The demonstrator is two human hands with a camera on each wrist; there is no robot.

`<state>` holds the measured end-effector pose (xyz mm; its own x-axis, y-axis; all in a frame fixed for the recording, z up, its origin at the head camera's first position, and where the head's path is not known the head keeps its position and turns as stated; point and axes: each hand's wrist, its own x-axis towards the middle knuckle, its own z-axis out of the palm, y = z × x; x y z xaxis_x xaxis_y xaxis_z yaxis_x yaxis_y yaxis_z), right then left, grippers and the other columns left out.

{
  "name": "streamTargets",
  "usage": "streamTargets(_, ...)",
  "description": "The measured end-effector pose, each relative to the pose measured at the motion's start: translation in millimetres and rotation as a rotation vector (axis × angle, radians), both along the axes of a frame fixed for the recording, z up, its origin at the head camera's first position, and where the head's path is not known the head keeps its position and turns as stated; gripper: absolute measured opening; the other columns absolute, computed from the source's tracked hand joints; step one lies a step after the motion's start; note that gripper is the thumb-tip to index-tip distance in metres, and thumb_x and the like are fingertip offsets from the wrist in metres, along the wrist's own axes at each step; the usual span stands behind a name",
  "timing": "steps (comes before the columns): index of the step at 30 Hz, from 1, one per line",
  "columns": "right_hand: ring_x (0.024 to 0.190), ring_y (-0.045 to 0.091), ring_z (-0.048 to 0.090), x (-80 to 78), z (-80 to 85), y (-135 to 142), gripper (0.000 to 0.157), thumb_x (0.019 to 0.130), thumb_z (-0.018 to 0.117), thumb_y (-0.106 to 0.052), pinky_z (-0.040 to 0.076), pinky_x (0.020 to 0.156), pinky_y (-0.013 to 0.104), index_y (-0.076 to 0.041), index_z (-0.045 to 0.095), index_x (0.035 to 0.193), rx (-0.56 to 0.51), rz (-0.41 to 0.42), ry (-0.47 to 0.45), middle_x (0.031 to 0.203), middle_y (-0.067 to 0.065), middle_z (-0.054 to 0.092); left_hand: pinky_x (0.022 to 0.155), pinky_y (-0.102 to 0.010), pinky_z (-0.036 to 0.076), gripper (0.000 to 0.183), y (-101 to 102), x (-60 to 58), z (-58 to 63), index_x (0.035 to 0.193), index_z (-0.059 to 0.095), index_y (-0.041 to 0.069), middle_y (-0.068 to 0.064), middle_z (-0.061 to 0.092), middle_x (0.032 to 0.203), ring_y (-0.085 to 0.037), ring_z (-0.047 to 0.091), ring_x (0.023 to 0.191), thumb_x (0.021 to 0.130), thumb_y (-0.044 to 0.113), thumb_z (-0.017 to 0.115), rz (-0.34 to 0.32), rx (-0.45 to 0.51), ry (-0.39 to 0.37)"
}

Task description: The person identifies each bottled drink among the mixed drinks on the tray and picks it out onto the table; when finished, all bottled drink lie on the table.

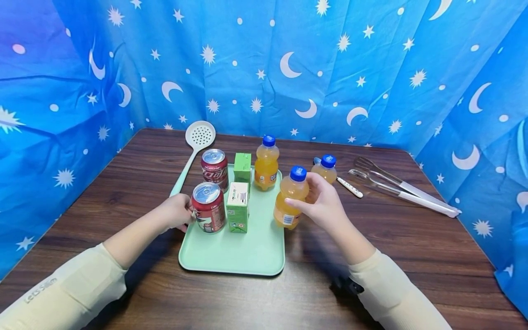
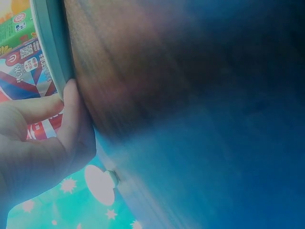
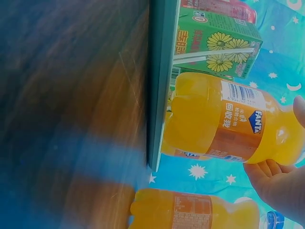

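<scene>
At the left rim of a mint-green tray (image 1: 247, 259), my left hand (image 1: 175, 213) pinches the edge between thumb and fingers, as the left wrist view shows. My right hand (image 1: 326, 206) grips an orange Fanta bottle (image 1: 290, 201) with a blue cap near its upper part. That bottle is upright and overlaps the tray's right rim in the head view. On the tray stand two red cola cans (image 1: 209, 211), two green drink cartons (image 1: 238, 213) and another orange bottle (image 1: 266, 167) at the far right corner. A third orange bottle (image 1: 325, 173) stands off the tray, partly hidden behind my right hand.
Left of the tray lies a slotted skimmer (image 1: 200, 135) with a pale green handle. To the right are a spoon with a patterned handle (image 1: 349, 187) and metal tongs (image 1: 396, 190) with white grips. A blue star-patterned curtain (image 1: 264, 68) backs the dark wooden table (image 1: 412, 256).
</scene>
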<state>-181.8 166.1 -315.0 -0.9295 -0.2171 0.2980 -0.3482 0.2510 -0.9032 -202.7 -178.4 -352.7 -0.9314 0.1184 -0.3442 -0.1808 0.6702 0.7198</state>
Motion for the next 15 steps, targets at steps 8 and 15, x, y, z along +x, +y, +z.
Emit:
streamTargets(8,0.108,0.023,0.057,3.3,-1.1,4.4,0.055,0.075,0.078,-0.007,0.047,0.092,0.039,-0.002,0.050,0.122,0.021,-0.026,-0.016,0.117,0.011,0.058,0.055,-0.035,0.055,0.015,-0.7,-0.1,-1.2,0.084,0.043,-0.003,-0.014,0.045,0.082,-0.022,0.054,0.069,0.081,-0.008,0.057,-0.003,0.008,0.007)
streamTargets(15,0.107,0.023,0.057,5.0,-1.8,8.6,0.055,0.075,0.079,-0.009,0.048,0.091,0.038,-0.003,0.050,0.122,0.022,-0.024,-0.022,0.117,0.011,0.058,0.054,-0.035,0.055,0.015,-0.7,-0.4,-1.4,0.083,0.043,-0.003,-0.014,0.045,0.082,-0.022,0.055,0.068,0.081,-0.008,0.058,-0.006,0.008,0.014)
